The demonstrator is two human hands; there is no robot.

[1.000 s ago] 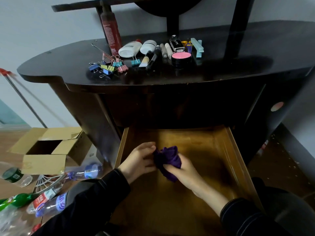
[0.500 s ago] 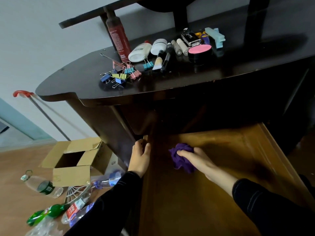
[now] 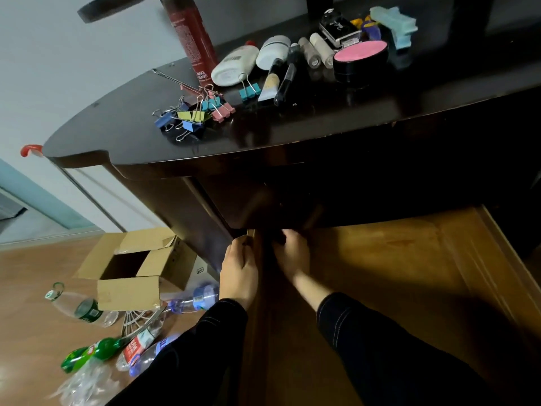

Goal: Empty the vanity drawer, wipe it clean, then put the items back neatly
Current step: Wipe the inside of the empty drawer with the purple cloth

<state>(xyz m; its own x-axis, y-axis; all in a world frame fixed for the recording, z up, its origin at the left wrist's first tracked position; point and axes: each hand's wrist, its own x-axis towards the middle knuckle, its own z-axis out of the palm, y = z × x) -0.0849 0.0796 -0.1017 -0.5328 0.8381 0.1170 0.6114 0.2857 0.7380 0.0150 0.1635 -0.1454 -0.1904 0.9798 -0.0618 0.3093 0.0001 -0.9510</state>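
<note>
Your left hand [image 3: 238, 273] hooks its fingers over the left wall of the open drawer [image 3: 395, 273], close to the back corner. Your right hand [image 3: 292, 254] is inside that same corner, fingers curled down on a dark cloth [image 3: 278, 238] that is mostly hidden in the shadow under the vanity.

On the dark, glossy surface [image 3: 322, 121] above lie a heap of coloured binder clips [image 3: 193, 115], an upright red bottle [image 3: 191, 39], a white bottle [image 3: 234, 65] on its side, a pink-lidded black jar [image 3: 361, 58] and a pale blue clip [image 3: 393, 22].

To your left, on the wooden floor [image 3: 35, 288], an open cardboard box [image 3: 137, 268] stands beside the vanity. A clear plastic bottle [image 3: 79, 309] and a green bottle [image 3: 87, 353] lie near it. The wall [image 3: 58, 68] behind is pale.
</note>
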